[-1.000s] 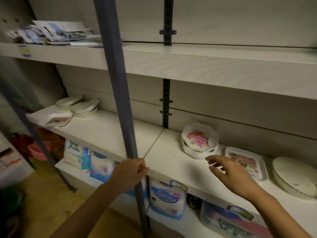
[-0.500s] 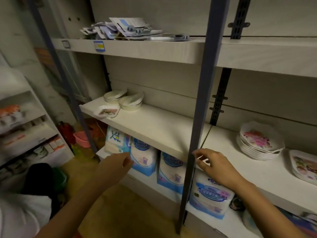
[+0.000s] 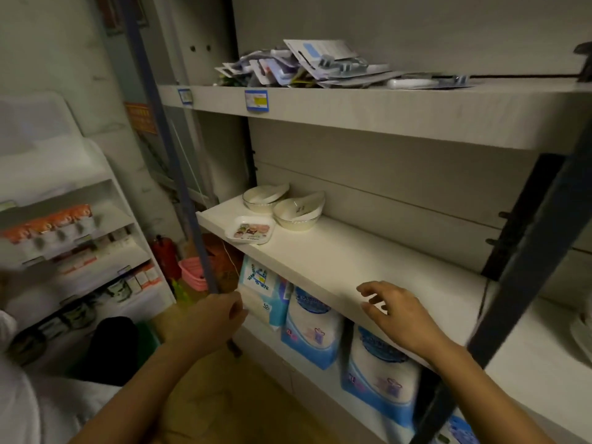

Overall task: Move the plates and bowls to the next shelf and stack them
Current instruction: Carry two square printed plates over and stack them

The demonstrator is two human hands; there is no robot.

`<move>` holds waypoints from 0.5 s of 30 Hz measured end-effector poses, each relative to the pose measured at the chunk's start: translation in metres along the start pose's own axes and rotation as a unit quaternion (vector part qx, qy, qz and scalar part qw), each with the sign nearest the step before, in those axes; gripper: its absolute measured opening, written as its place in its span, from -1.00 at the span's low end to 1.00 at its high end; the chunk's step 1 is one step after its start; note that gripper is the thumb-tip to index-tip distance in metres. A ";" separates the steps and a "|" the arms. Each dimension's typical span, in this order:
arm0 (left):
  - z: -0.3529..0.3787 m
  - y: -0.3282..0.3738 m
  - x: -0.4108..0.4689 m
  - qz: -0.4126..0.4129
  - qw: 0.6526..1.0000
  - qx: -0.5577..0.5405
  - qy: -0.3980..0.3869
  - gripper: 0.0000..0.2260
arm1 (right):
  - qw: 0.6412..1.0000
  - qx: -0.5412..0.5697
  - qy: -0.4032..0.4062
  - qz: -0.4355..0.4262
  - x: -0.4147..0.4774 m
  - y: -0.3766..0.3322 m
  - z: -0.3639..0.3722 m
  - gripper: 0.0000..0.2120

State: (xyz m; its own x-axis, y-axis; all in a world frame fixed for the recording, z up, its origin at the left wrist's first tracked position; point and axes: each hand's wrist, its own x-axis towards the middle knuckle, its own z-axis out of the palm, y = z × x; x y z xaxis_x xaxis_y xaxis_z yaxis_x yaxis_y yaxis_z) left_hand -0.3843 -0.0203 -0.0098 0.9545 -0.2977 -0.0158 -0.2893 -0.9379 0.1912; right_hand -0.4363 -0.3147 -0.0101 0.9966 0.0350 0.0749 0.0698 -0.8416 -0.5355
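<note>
Two white bowls (image 3: 299,213) and a small printed plate (image 3: 250,229) sit at the far left end of the middle shelf (image 3: 336,261), well apart from the right hand (image 3: 400,315), its fingers relaxed and empty above the shelf's front edge; left hand (image 3: 208,318) curled at the blue post (image 3: 179,174), grasp indeterminable.

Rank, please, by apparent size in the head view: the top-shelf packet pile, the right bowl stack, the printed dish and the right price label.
1. top-shelf packet pile
2. right bowl stack and printed dish: about alike, unranked
3. right price label
</note>
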 end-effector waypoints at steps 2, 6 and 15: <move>-0.012 -0.017 0.026 -0.002 1.000 0.005 -0.003 -0.90 | 1.000 0.000 0.002 0.004 0.030 -0.006 0.007 -0.70; -0.031 -0.046 0.076 -0.017 1.000 0.018 0.004 -0.72 | 1.000 0.001 0.009 0.020 0.092 -0.014 0.016 -0.70; -0.034 -0.111 0.156 -0.051 0.998 -0.001 -0.039 -0.84 | 0.999 0.006 -0.015 0.044 0.178 -0.026 0.055 -0.72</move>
State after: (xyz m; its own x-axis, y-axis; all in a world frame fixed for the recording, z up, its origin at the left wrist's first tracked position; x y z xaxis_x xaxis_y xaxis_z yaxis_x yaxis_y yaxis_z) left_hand -0.2012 0.0435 -0.0004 0.9705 -0.2132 -0.1127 -0.1901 -0.9639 0.1866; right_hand -0.2581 -0.2570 -0.0286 0.9998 -0.0219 0.0025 -0.0170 -0.8353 -0.5496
